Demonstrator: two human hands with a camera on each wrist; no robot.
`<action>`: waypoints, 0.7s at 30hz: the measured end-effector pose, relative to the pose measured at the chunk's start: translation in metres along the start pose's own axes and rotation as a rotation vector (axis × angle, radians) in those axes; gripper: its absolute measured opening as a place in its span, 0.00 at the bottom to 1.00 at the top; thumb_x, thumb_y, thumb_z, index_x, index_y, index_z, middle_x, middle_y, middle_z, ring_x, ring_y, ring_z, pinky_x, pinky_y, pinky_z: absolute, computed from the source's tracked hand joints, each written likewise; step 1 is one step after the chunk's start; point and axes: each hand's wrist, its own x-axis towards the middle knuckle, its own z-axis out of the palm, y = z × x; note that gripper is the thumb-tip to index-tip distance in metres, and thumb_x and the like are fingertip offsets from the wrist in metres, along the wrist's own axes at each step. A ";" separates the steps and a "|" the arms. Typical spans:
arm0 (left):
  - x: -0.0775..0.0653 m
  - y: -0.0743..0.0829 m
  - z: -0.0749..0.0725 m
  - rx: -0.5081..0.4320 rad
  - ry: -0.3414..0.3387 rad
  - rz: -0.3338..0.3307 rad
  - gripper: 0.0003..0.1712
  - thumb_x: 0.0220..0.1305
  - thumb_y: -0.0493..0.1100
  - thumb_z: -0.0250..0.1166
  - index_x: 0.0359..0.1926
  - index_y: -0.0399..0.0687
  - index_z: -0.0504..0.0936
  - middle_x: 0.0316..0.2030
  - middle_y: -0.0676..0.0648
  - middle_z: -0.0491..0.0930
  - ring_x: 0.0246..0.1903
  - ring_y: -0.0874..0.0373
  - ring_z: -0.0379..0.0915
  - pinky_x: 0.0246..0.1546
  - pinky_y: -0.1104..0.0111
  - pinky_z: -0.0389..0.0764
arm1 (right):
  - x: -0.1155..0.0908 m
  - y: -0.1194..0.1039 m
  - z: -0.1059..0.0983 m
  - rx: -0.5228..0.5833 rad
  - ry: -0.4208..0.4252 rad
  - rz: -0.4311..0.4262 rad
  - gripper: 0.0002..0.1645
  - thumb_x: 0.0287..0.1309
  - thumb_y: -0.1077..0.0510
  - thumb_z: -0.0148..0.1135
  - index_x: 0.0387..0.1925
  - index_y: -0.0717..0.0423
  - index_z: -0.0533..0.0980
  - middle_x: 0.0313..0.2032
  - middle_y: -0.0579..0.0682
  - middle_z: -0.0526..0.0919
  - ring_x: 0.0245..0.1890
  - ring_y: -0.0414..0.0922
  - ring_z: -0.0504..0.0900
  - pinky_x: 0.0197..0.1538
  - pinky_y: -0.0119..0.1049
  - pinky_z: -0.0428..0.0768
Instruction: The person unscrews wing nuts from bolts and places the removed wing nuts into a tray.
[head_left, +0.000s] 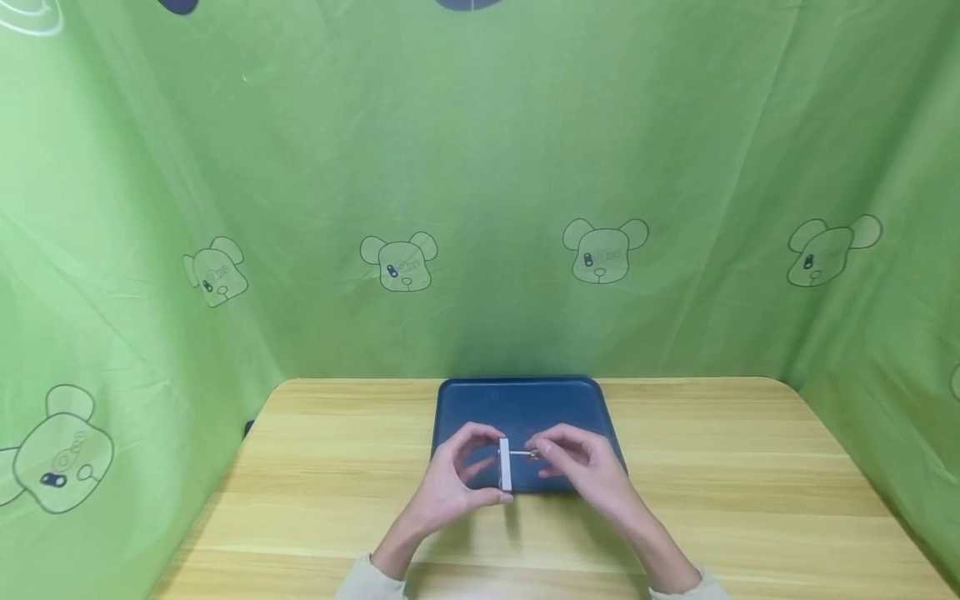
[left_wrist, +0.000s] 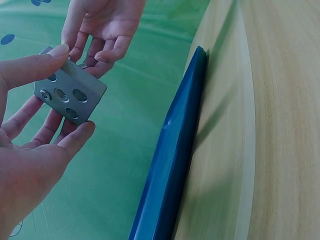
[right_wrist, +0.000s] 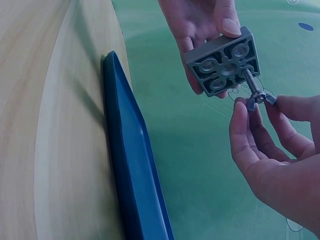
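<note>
My left hand [head_left: 444, 490] grips a grey square plate [left_wrist: 75, 82] by its edges, thumb on one side and fingers on the other. Several round holes pierce its flat face; the opposite face is ribbed. A threaded bolt [right_wrist: 250, 80] runs through one corner hole, its head [left_wrist: 45, 95] showing on the flat side. Toward the bolt's far end sits a wing nut [right_wrist: 260, 97], apart from the plate. Thumb and fingers of my right hand [head_left: 596, 468] pinch the wing nut's wings. Both hands hold these parts up in front of me, overlapping the blue tray in the head view.
A blue tray [head_left: 525, 404] with a raised rim lies on the wooden table [head_left: 337, 467], toward its back edge. Green curtains [head_left: 495, 167] printed with bear heads stand behind the table and on both sides.
</note>
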 end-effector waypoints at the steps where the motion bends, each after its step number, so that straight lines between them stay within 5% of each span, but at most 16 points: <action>1: 0.000 0.000 0.000 0.000 0.000 0.000 0.40 0.43 0.23 0.78 0.59 0.39 0.74 0.58 0.37 0.74 0.63 0.46 0.72 0.69 0.56 0.75 | 0.000 0.000 0.000 -0.001 -0.002 -0.002 0.13 0.72 0.60 0.60 0.47 0.68 0.81 0.47 0.64 0.85 0.47 0.52 0.87 0.51 0.52 0.89; 21: 0.000 -0.004 0.000 0.005 -0.004 0.011 0.39 0.45 0.24 0.78 0.59 0.40 0.74 0.58 0.38 0.74 0.62 0.47 0.72 0.69 0.57 0.75 | -0.001 0.001 0.000 -0.008 -0.008 -0.014 0.12 0.66 0.64 0.67 0.47 0.67 0.81 0.49 0.67 0.83 0.48 0.52 0.87 0.49 0.46 0.90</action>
